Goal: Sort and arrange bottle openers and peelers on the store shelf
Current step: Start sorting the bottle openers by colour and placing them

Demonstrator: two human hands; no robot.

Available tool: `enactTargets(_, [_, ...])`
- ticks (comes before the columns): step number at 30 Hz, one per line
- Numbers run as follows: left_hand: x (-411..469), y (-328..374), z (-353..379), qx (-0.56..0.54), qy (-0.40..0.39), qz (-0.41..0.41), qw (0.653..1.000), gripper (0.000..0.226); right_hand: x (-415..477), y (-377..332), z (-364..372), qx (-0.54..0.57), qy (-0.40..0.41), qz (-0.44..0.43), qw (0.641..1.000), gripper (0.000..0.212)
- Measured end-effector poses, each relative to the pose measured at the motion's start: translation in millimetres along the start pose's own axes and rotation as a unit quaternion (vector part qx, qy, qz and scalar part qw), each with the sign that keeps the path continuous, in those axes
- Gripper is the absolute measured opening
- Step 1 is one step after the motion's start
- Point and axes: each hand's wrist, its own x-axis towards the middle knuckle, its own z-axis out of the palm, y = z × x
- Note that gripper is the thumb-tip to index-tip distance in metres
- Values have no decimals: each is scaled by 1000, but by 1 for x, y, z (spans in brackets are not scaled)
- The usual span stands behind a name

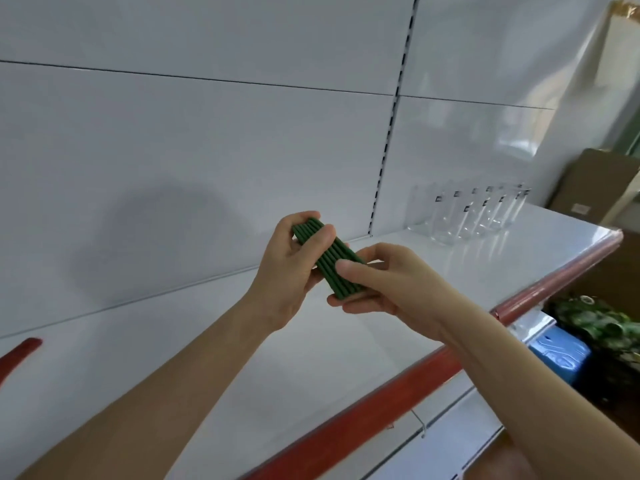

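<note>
A flat bundle of several dark green handled tools [334, 263], stacked side by side, is held above the white shelf [242, 341]. My left hand [294, 268] grips its upper end, with the thumb across the top. My right hand [374, 278] holds its lower end, fingers curled beneath and thumb pressing on top. The tool heads are hidden, so I cannot tell whether these are openers or peelers.
Several clear glasses [467, 213] stand at the shelf's far right by the back panel. A red price rail [415, 372] runs along the shelf's front edge. A cardboard box [595, 188], a blue container [557, 358] and green foliage [599, 320] lie at the right.
</note>
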Motion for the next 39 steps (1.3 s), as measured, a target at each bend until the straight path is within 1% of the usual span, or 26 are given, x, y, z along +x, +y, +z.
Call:
enactTargets(1, [4, -2, 1, 12, -4, 4, 1000, 21, 4, -1, -4, -5, -14, 16, 1000, 45])
enactTargets(2, [8, -4, 2, 22, -7, 5, 1000, 22, 9, -1, -9, -17, -28, 29, 999, 47])
enactTargets(5, [20, -12, 6, 44, -11, 11, 999, 25, 22, -2, -26, -66, -64, 52, 994, 33])
enactTargets(7, [29, -16, 10, 64, -10, 22, 998, 25, 33, -2, -37, -92, -98, 60, 989, 32])
enactTargets(9, [38, -21, 15, 63, 2, 30, 998, 25, 44, -1, -45, -96, -122, 58, 986, 32])
enactTargets(11, [47, -27, 20, 51, 16, 34, 998, 25, 53, 2, -51, -88, -119, 40, 988, 22])
enactTargets(13, [57, -32, 24, 47, 21, 35, 998, 24, 62, 6, -57, -86, -99, 17, 991, 11])
enactTargets(15, [66, -41, 25, 68, 22, 27, 997, 23, 70, 10, -66, -114, -100, 5, 988, 5])
enactTargets(17, [73, -51, 24, 104, 25, 3, 994, 25, 77, 11, -76, -154, -111, 8, 982, 5])
enactTargets(19, [79, -60, 22, 142, 22, -21, 989, 30, 83, 14, -85, -181, -114, 24, 977, 9])
enactTargets(21, [84, -66, 18, 210, 30, -43, 976, 38, 92, 18, -96, -233, -101, 42, 966, 10])
enactTargets(23, [88, -71, 9, 313, 43, -49, 947, 46, 106, 24, -107, -305, -64, 58, 949, 9])
enactTargets(24, [88, -74, 2, 389, 47, -44, 919, 48, 114, 28, -112, -342, -39, 69, 936, 10])
enactTargets(26, [87, -83, -16, 543, 41, -40, 838, 48, 131, 35, -119, -414, 7, 90, 906, 19])
enactTargets(28, [81, -93, -32, 656, 21, -62, 752, 51, 146, 40, -122, -489, 32, 94, 866, 23])
enactTargets(29, [77, -98, -39, 700, 11, -69, 711, 55, 152, 42, -121, -522, 41, 88, 847, 19])
enactTargets(30, [73, -102, -43, 735, 3, -66, 675, 66, 157, 44, -120, -545, 49, 86, 833, 13])
enactTargets(31, [70, -106, -47, 754, 0, -51, 655, 81, 161, 46, -118, -563, 55, 81, 821, 6])
enactTargets(32, [68, -110, -49, 759, 3, -37, 650, 91, 166, 48, -117, -573, 63, 75, 814, 13])
enactTargets(33, [67, -112, -51, 759, 10, -26, 650, 95, 169, 50, -115, -580, 73, 75, 808, 22])
enactTargets(34, [66, -114, -52, 761, 16, -20, 648, 96, 171, 53, -114, -581, 86, 74, 806, 26])
enactTargets(36, [66, -115, -51, 762, 18, -17, 647, 96, 176, 58, -112, -588, 105, 66, 800, 28])
enactTargets(39, [66, -113, -51, 753, 22, -21, 658, 98, 179, 67, -112, -585, 134, 47, 798, 27])
